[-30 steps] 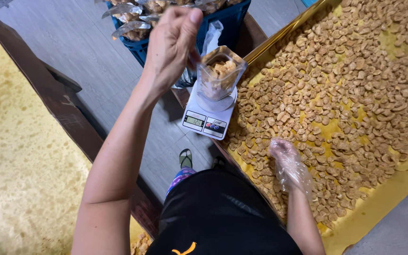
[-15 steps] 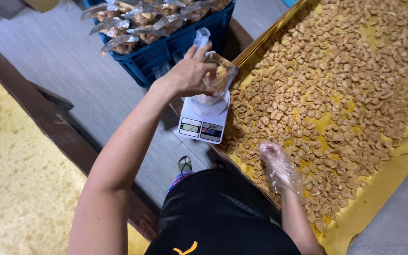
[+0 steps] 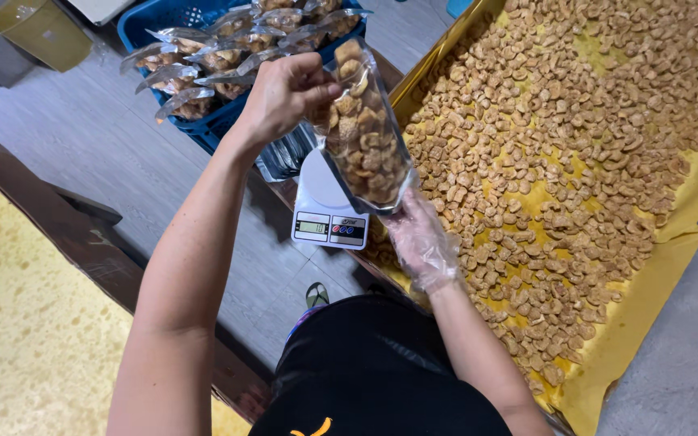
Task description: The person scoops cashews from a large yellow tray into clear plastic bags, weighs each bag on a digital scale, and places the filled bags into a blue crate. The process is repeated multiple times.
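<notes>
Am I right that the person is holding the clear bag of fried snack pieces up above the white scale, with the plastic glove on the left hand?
Not quite: in the head view the plastic glove is on the right hand, which supports the bottom of the clear bag. The bare left hand grips the bag's top, above the white scale.

Site was a small food-packing workroom, not a home kitchen. Evidence: a wide yellow-lined tray (image 3: 688,210) spread with fried snack pieces (image 3: 575,137), a white digital scale (image 3: 329,210) beside it, a blue crate (image 3: 155,20) stacked with filled clear bags (image 3: 228,48), and grey plank floor (image 3: 82,145).
</notes>
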